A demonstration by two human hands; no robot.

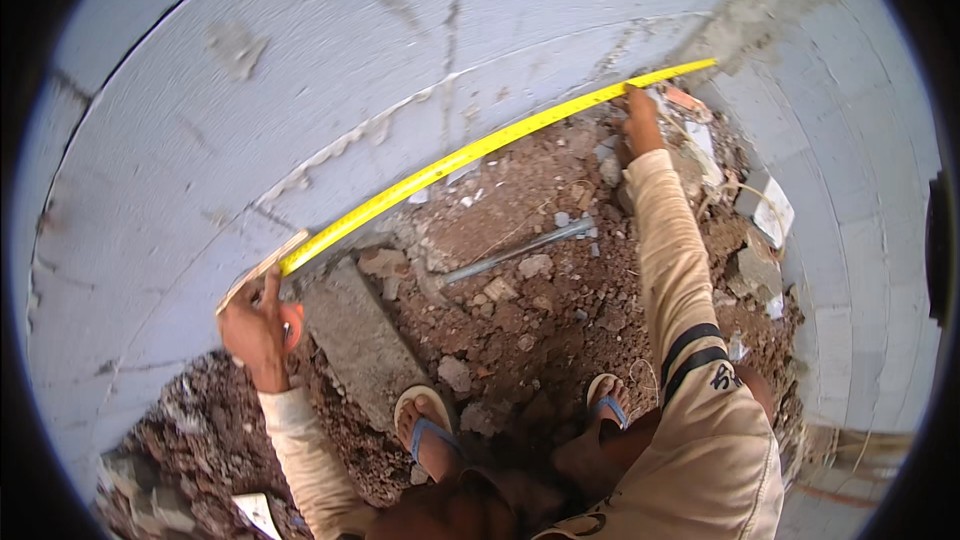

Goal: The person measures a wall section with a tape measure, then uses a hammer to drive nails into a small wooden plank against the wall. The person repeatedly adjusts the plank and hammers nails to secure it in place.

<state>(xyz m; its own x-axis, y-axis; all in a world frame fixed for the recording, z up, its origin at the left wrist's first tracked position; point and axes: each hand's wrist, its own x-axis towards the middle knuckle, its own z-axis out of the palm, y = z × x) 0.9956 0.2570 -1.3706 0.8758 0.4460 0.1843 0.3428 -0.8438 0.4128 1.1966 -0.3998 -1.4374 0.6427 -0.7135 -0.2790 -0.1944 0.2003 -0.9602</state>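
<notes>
A yellow tape measure blade (462, 156) stretches along the foot of the pale blue-grey wall (330, 70), its far end reaching the corner at the upper right. My left hand (255, 328) is closed around the tape's orange case (292, 324), which is partly hidden by the fingers. A thin, light wooden-looking strip (262, 270) lies between that hand and the wall; whether the fingers grip it too is unclear. With arm stretched forward, my right hand (641, 122) is closed on the blade a short way before the corner.
My sandalled feet (430, 420) stand on reddish rubble and soil (540, 360). A concrete block (360, 335) lies beside the left foot, and a grey metal pipe (518, 251) lies ahead. Broken tile (772, 210) and stones line the second wall (850, 240) at right.
</notes>
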